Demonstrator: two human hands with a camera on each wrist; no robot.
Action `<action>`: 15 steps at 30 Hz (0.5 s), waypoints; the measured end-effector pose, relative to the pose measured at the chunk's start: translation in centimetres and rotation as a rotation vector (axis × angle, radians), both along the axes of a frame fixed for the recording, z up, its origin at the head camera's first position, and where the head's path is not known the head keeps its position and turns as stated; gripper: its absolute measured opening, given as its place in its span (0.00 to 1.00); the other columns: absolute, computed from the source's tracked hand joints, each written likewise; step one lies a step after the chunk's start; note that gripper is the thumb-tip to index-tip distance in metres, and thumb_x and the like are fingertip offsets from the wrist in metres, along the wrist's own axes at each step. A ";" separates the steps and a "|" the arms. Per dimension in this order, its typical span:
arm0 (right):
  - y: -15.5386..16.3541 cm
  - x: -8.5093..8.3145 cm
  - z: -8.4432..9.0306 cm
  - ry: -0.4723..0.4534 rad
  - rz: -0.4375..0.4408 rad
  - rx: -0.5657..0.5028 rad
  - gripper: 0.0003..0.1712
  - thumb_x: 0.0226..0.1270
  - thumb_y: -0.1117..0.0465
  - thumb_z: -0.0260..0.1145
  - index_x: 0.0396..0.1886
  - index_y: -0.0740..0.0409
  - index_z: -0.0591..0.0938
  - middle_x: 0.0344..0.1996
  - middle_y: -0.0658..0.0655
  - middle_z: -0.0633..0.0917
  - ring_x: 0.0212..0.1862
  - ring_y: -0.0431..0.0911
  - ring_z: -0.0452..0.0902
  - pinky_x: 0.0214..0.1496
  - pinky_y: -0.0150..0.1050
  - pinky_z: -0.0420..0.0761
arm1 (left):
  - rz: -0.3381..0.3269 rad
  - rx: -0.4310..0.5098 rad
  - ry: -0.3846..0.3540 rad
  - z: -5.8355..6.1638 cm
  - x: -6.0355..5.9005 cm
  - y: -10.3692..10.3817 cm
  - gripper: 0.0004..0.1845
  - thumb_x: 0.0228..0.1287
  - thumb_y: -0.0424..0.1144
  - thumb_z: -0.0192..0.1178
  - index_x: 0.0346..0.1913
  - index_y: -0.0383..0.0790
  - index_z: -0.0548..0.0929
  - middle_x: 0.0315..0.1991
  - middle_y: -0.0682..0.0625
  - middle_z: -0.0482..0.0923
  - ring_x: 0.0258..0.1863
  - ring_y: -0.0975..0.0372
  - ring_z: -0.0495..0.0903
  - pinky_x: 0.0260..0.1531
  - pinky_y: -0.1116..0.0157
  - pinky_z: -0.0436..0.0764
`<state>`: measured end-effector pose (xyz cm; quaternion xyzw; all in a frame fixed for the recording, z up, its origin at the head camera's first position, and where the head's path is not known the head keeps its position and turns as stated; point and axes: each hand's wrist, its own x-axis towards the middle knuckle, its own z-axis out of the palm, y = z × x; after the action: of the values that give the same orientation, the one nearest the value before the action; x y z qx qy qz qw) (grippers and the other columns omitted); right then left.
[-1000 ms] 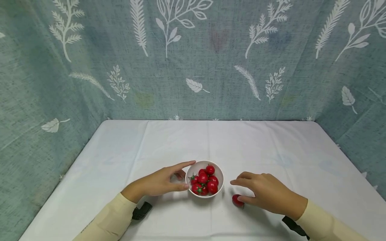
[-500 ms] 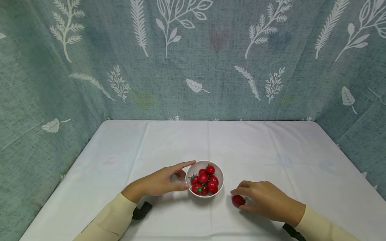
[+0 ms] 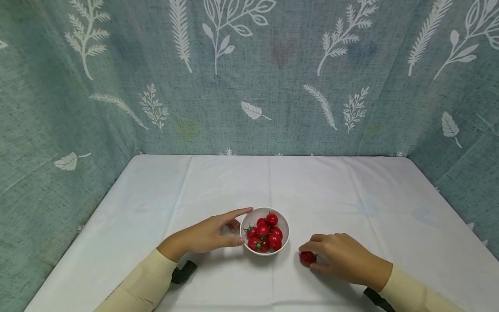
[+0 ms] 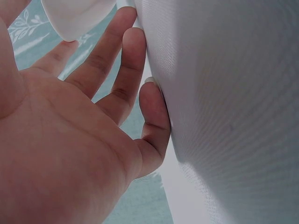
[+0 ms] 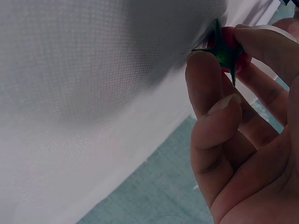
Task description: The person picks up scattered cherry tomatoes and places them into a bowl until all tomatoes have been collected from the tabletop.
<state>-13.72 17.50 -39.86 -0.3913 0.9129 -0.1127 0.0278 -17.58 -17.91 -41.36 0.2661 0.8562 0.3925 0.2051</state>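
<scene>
A small white bowl point(image 3: 252, 219) stands near the table's middle, with several red cherry tomatoes point(image 3: 262, 230) in it, some with green stems. My left hand point(image 3: 206, 235) rests at the bowl's left side. Its thumb and index fingertip touch the rim, well apart, and the bowl point(image 4: 77, 18) shows at the top of the left wrist view. Right of the bowl, my right hand point(image 3: 345, 260) pinches a single tomato point(image 3: 307, 259) between thumb and fingers, at table level. The right wrist view shows the tomato's green calyx point(image 5: 226, 57) turned towards the palm.
A white cloth point(image 3: 218, 182) covers the table. Green patterned curtains point(image 3: 249, 86) hang behind it and along both sides. A dark wrist camera point(image 3: 184, 273) sits under the left cuff, and another point(image 3: 377, 299) under the right.
My right hand has come down and towards the near edge, and its fingers have closed round the loose tomato. The left hand and the bowl have stayed in place.
</scene>
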 end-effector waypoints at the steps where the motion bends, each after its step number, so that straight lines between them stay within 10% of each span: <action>1: 0.0 0.0 0.0 0.001 0.001 -0.001 0.16 0.56 0.55 0.78 0.46 0.43 0.88 0.37 0.39 0.85 0.34 0.30 0.79 0.35 0.34 0.80 | 0.001 0.000 -0.001 0.0 0.0 0.0 0.39 0.67 0.56 0.65 0.77 0.66 0.58 0.51 0.56 0.82 0.54 0.61 0.78 0.51 0.57 0.75; 15: -0.2 -0.2 0.8 0.082 0.007 -0.040 0.15 0.56 0.56 0.77 0.44 0.43 0.87 0.36 0.39 0.84 0.32 0.29 0.78 0.33 0.32 0.79 | 0.008 -0.001 -0.012 0.1 0.0 0.1 0.39 0.67 0.55 0.65 0.77 0.66 0.58 0.50 0.57 0.82 0.54 0.61 0.78 0.53 0.55 0.75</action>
<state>-13.91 17.25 -39.02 -0.3994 0.9094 -0.1148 -0.0169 -17.60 -17.83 -41.24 0.2601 0.8563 0.3945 0.2086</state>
